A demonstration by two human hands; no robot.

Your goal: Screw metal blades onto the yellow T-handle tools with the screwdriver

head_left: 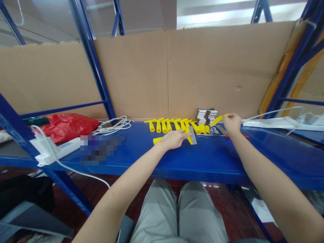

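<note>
My left hand [174, 139] is closed around a yellow scraper handle [157, 140] low over the blue shelf. A flat metal blade [193, 135] shows just past its fingertips. My right hand [231, 123] pinches a curved yellow strip-like piece [219, 119], whose exact kind I cannot make out. Behind my left hand lies a row of several yellow T-shaped handles [164, 125], their round ends facing me. A stack of white and brown packets [207, 116] stands behind the right end of that row. Beneath my right hand is a thin tool with red ends [245, 136].
Cardboard [202, 67] walls off the back of the blue shelf [141, 158]. To the left lie a red plastic bag [68, 126], coiled white cable [113, 125] and a white power strip [63, 150]. Another white strip [270, 122] runs along the right. Blue posts [101, 74] frame the shelf.
</note>
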